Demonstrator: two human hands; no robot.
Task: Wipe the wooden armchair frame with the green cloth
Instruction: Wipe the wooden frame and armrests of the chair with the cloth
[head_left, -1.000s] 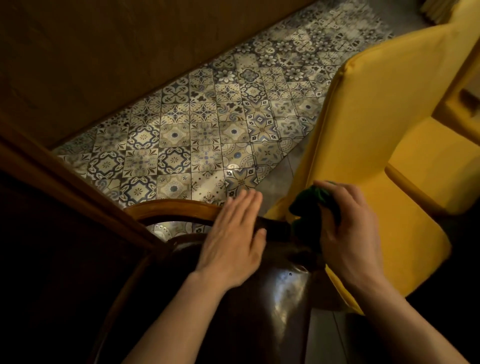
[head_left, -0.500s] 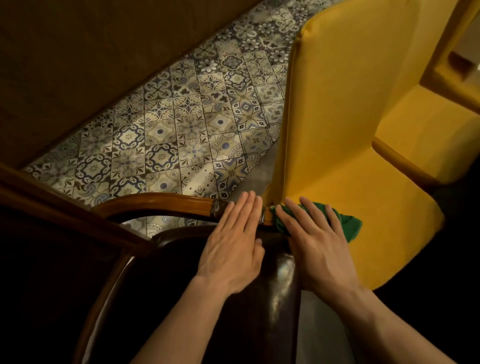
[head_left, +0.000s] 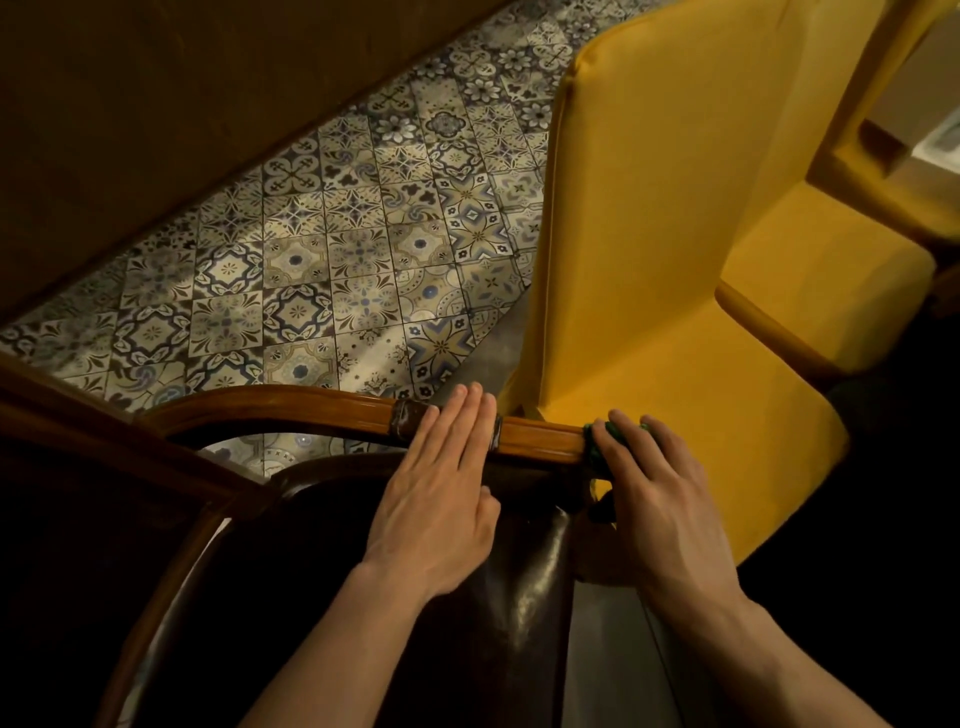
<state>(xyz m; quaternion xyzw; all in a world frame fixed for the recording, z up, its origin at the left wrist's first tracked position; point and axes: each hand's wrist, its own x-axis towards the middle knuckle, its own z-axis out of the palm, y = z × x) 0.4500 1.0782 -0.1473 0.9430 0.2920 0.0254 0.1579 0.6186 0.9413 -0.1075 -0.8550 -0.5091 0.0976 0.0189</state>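
The wooden armchair frame (head_left: 311, 408) curves across the lower middle as a polished brown armrest, above a dark leather seat (head_left: 493, 613). My left hand (head_left: 441, 499) lies flat on the armrest and the leather edge, fingers together and extended, holding nothing. My right hand (head_left: 660, 504) grips the right end of the armrest with the green cloth (head_left: 597, 441) bunched under its fingers. Only a small dark green edge of the cloth shows beside the fingers; the rest is hidden under the hand.
A yellow upholstered chair (head_left: 665, 249) stands right beside the armrest's end, with a second yellow seat (head_left: 831, 291) behind it. Patterned floor tiles (head_left: 337, 249) lie beyond the armrest. A brown wall (head_left: 156, 104) runs along the upper left.
My right hand moved the cloth from above the leather seat onto the armrest, then slid right to its end, closing around it. The left hand stayed put. The view shifted.
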